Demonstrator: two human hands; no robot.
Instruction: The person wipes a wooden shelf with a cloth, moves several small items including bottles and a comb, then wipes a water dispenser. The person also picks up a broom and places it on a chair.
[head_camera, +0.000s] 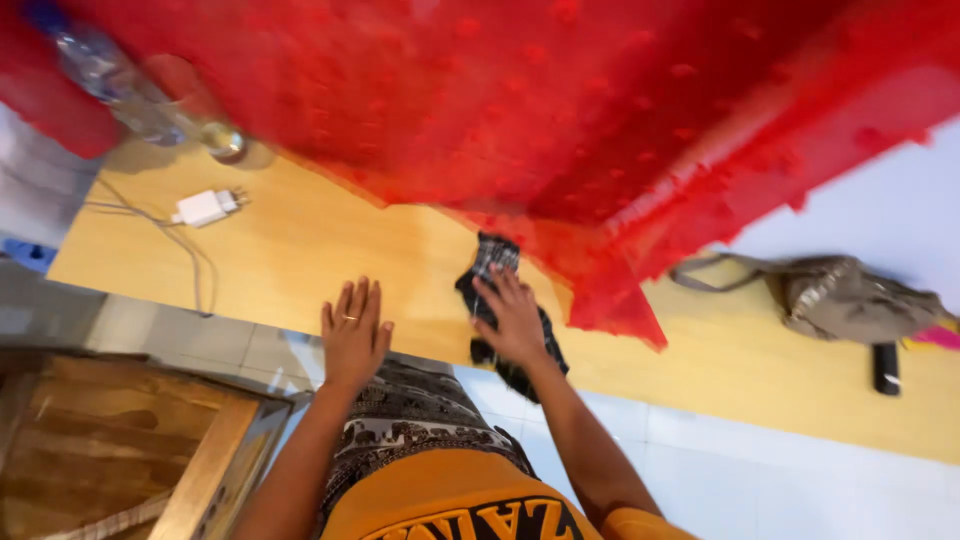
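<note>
While the right hand (517, 318) lies flat with spread fingers on the dark cloth (505, 315), grasping nothing, the left hand (354, 335) rests open beside it; pressing evenly with both should keep the cloth smooth on the wooden table (300, 250).

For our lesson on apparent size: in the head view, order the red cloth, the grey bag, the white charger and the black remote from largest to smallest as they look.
1. red cloth, though nearness to the camera enlarges it
2. grey bag
3. white charger and black remote look about alike; unranked
</note>
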